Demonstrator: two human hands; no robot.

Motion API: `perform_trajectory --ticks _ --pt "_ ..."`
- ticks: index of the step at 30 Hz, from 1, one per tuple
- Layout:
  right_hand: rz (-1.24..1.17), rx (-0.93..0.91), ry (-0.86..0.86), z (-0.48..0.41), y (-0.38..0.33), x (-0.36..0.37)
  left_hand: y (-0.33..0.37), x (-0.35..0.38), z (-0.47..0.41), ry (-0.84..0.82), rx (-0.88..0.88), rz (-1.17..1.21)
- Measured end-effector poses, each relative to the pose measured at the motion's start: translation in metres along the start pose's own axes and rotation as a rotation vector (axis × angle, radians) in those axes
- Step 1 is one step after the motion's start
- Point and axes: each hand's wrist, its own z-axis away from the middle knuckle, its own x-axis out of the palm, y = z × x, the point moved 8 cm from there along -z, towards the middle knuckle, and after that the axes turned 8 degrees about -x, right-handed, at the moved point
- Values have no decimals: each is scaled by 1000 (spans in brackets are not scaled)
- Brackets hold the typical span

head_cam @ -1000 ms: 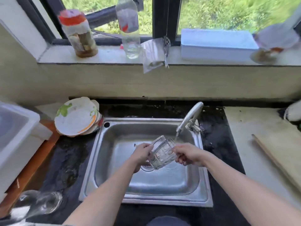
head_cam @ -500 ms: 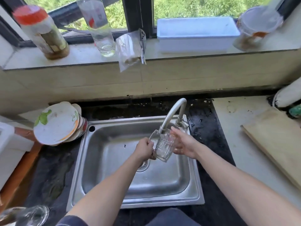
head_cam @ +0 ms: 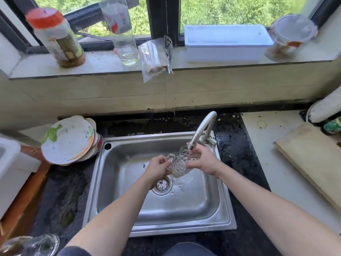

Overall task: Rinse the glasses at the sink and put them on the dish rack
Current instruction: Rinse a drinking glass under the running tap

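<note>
- I hold one glass (head_cam: 180, 162) over the sink (head_cam: 118, 182), tilted, with its mouth right at the spout of the tap (head_cam: 201, 130)
- My left hand (head_cam: 158, 168) is curled round the handle on the glass's left side, and my right hand (head_cam: 202, 161) is wrapped round the body near the rim, so both are clamped on the same glass
- Water is running: it splashes on the sink floor just beside the drain (head_cam: 162, 183), below the glass
- I judge that I am midway through rinsing this glass, and it has not yet been carried anywhere
- Another glass (head_cam: 41, 245) lies on the dark worktop (head_cam: 60, 191) at the lower left edge of view, well apart from the sink; it is blurred, and I cannot tell whether it is rinsed or waiting
- I see no plain dish rack: plates (head_cam: 68, 139) lean in a stack at the sink's back left corner, and a white tub (head_cam: 11, 163) sits further left, partly cut off; either could be the drying place
- No glass shows by the plates, and the tub's inside is mostly out of view, so I judge the putting-away barely begun, if at all
- Left to do, by my reckoning: finish this rinse, tip the water out, set the glass on the rack, then see to the other glass
</note>
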Motion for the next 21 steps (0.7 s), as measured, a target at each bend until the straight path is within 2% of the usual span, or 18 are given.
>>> perform_trajectory --ticks 3,5,7,12,14,18,21 --pt "220 -16 -71 1 0 4 2 -6 1 46 73 -63" --pt "255 -11 -42 1 -2 1 3 -5 3 41 90 -41" --pt "191 -3 31 1 -7 -4 5 -4 6 17 59 77" --pt "-20 56 143 9 -14 -2 -5 13 5 -186 -200 451" --pt "2 60 75 11 -17 0 -8 16 4 -186 -225 482" --pt "15 7 -130 13 -30 8 -21 22 4 -206 -298 394" --pt "101 37 28 10 -31 -1 -23 28 4 -214 -293 466"
